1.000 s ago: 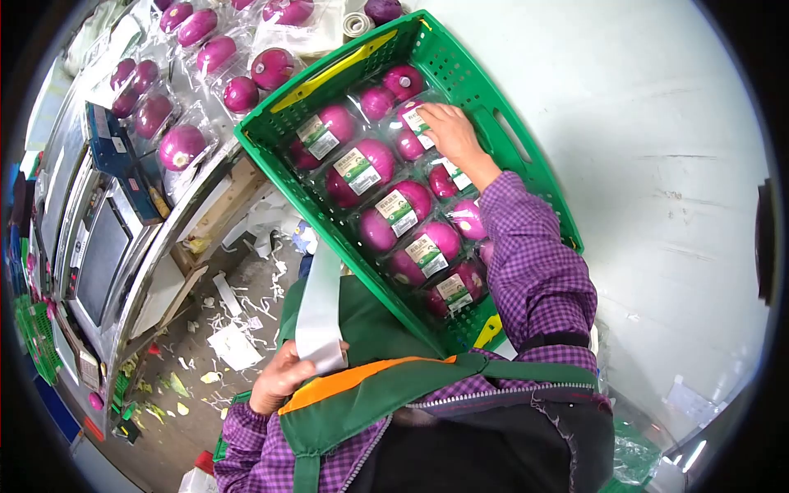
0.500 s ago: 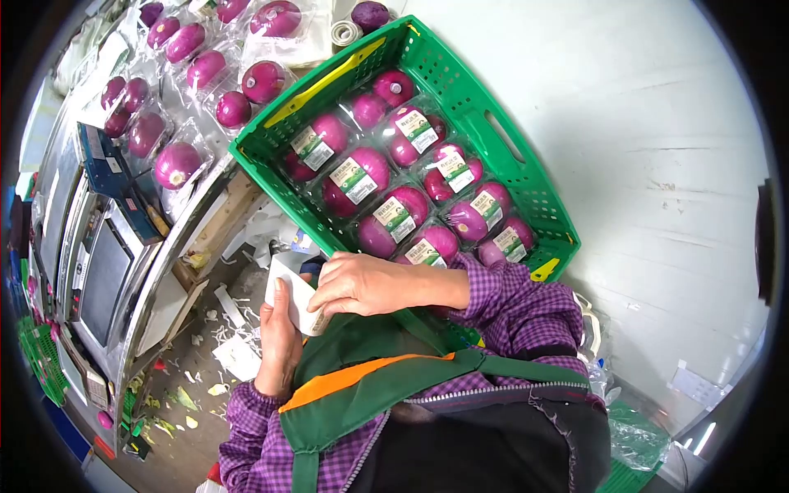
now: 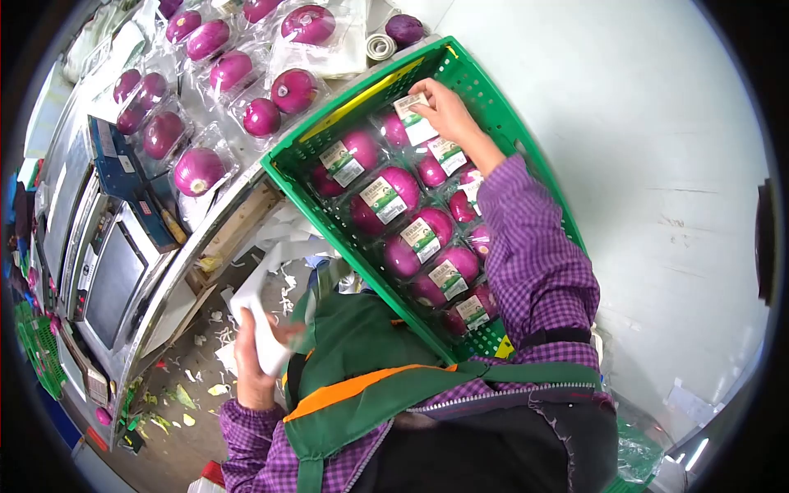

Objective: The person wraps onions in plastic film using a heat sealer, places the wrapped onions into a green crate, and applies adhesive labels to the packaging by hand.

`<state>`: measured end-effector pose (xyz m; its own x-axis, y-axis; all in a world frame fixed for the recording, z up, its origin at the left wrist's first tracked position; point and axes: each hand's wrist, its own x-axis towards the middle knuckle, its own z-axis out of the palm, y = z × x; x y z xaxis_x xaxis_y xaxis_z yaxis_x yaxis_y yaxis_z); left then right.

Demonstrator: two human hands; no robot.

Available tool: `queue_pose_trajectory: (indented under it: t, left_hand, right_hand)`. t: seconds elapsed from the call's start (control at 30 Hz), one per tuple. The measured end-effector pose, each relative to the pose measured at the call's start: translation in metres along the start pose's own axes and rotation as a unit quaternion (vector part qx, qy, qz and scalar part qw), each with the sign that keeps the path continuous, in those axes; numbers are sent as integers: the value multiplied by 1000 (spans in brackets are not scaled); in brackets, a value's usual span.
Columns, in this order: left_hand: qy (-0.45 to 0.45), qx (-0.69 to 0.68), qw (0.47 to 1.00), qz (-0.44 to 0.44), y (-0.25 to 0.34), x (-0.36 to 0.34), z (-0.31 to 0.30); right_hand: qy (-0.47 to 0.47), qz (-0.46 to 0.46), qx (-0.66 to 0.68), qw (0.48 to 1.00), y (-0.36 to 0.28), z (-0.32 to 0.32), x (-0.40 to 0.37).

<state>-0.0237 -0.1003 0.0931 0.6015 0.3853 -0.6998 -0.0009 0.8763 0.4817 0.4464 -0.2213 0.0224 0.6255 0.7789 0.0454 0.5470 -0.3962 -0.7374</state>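
Observation:
My left hand (image 3: 256,361) is wrapped round a white stack of labels (image 3: 267,341) in front of the apron, with a blurred strip beside it. In the far part of the green crate (image 3: 526,140), my right hand (image 3: 442,111) pinches a white and green label (image 3: 417,119) over a wrapped pack of purple onions (image 3: 396,130). Several other clear-wrapped onion packs (image 3: 384,200) in the crate bear similar labels on top.
More wrapped onions (image 3: 199,171) lie on the bench at the upper left, near a paper roll (image 3: 380,47) and a loose purple vegetable (image 3: 404,30). A machine with a dark panel (image 3: 119,271) stands left. Scraps (image 3: 185,398) litter the floor.
My right hand has left the label stack and moved up over the crate's far packs, now with a label. My left hand with the stack has shifted slightly left and down. The view has shifted.

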Motion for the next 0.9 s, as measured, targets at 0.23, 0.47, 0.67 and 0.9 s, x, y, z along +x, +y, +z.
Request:
queue_pose_trajectory:
  t: [0.23, 0.47, 0.67, 0.9]
  left_hand:
    - [-71, 104, 952, -279, 1, -36, 40]
    - [-221, 327, 909, -136, -15, -33, 9]
    - [14, 316, 949, 6, -37, -29, 22]
    - [97, 104, 979, 146, -44, -15, 39]
  right_hand:
    - [-93, -9, -242, 966, 43, 26, 36]
    - [-113, -197, -387, 894, 59, 6, 17]
    - [-46, -171, -141, 974, -25, 19, -10]
    - [-399, -295, 161, 853, -208, 75, -144]
